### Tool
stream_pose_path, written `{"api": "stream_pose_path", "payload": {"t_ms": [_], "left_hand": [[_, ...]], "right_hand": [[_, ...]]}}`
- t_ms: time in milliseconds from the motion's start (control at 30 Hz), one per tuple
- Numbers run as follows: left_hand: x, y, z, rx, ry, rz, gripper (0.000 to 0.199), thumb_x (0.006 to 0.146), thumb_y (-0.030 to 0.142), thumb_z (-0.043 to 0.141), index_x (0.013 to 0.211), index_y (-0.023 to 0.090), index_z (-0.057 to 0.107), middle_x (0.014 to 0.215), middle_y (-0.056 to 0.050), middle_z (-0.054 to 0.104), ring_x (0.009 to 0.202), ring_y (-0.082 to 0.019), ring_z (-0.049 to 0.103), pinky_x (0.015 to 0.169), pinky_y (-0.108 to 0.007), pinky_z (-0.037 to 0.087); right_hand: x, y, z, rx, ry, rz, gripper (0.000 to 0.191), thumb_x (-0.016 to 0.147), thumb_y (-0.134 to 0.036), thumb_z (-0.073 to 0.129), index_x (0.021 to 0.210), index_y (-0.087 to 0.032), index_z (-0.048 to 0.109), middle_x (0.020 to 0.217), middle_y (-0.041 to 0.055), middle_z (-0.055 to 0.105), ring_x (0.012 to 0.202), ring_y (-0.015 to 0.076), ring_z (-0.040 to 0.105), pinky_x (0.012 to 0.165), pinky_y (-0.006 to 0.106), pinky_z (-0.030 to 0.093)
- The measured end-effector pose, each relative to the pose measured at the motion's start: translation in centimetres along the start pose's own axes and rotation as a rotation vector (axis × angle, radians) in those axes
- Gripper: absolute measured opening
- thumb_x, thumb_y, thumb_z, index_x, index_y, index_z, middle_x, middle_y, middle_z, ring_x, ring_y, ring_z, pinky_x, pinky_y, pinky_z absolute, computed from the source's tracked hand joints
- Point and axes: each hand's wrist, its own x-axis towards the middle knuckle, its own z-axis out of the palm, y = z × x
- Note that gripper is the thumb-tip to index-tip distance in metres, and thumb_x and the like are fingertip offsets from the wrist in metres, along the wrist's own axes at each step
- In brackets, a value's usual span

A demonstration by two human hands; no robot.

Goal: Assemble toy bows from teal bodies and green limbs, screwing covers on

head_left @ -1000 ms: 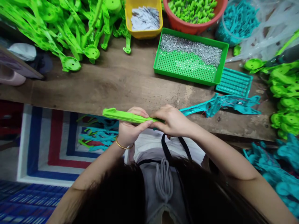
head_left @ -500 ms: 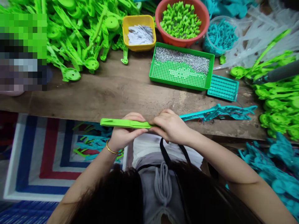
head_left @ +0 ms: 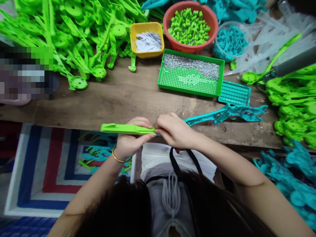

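A long, narrow lime-green plastic piece [head_left: 117,128] lies level across my hands, just over the near edge of the table. My left hand [head_left: 130,144] wraps it from below, thumb in front and fingers behind. At its right end, my right hand [head_left: 174,131] is closed with thumb and fingertips pinched on the tip. Whether a smaller part is between those fingertips is hidden. Just beyond my right hand, a long teal plastic part [head_left: 219,115] with thin red wires rests on the wood.
Behind stand a green perforated tray [head_left: 192,86] of small metal pieces, a yellow tub [head_left: 148,54], a red bowl [head_left: 168,36] and a clear tub of teal bits [head_left: 230,41]. Lime-green parts heap up left and right. A dark tool [head_left: 293,62] juts in from the right.
The green piece and both hands have shifted slightly left. My right hand has drawn a little back towards the tip of the piece. The whole view has tilted slightly.
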Motion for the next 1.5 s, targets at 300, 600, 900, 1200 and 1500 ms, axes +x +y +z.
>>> {"api": "stream_pose_path", "payload": {"t_ms": [300,600,900,1200,1500], "left_hand": [[0.9,-2.0,0.5,-0.049,-0.023,-0.023,0.028,0.069,0.030,0.084,0.092,0.022,0.069,0.091,-0.003,0.071,0.088,-0.018,0.067,0.083,-0.035,0.057],[0.2,-3.6,4.1,-0.119,0.106,-0.132,0.030,0.070,0.043,0.082,0.084,0.020,0.069,0.087,-0.003,0.071,0.089,-0.019,0.068,0.084,-0.037,0.057],[0.5,-3.5,3.9,-0.133,0.055,-0.076,0.027,0.070,0.036,0.083,0.089,0.021,0.070,0.091,-0.004,0.071,0.087,-0.017,0.067,0.080,-0.033,0.056],[0.5,-3.4,1.4,-0.162,0.014,-0.057,0.029,0.073,0.027,0.081,0.098,0.021,0.067,0.096,-0.004,0.070,0.093,-0.018,0.066,0.084,-0.034,0.056],[0.8,-0.8,-1.9,0.022,-0.076,0.063,0.027,0.076,0.015,0.077,0.100,0.020,0.067,0.096,-0.004,0.070,0.091,-0.015,0.067,0.080,-0.028,0.056]], "right_hand": [[-1.1,1.5,-1.8,-0.404,-0.060,0.059,0.029,0.095,-0.035,0.053,0.104,-0.012,0.067,0.100,0.0125,0.071,0.094,0.0232,0.062,0.105,0.043,0.029],[-0.2,2.2,-0.6,-0.438,-0.008,-0.036,0.031,0.096,-0.030,0.044,0.091,-0.012,0.068,0.085,0.0101,0.071,0.078,0.0208,0.061,0.091,0.038,0.036],[-1.3,2.1,-4.0,-0.477,-0.166,0.139,0.039,0.091,-0.038,0.059,0.114,-0.007,0.064,0.097,0.0161,0.073,0.091,0.0242,0.066,0.107,0.046,0.030],[-1.6,2.7,-4.7,-0.437,-0.167,0.144,0.030,0.093,-0.033,0.057,0.109,-0.011,0.068,0.096,0.0137,0.074,0.092,0.0243,0.066,0.107,0.046,0.031],[1.0,-0.1,0.0,-0.164,0.090,-0.051,0.026,0.100,-0.030,0.042,0.101,-0.014,0.063,0.096,0.0076,0.073,0.091,0.0185,0.065,0.093,0.035,0.039]]}}
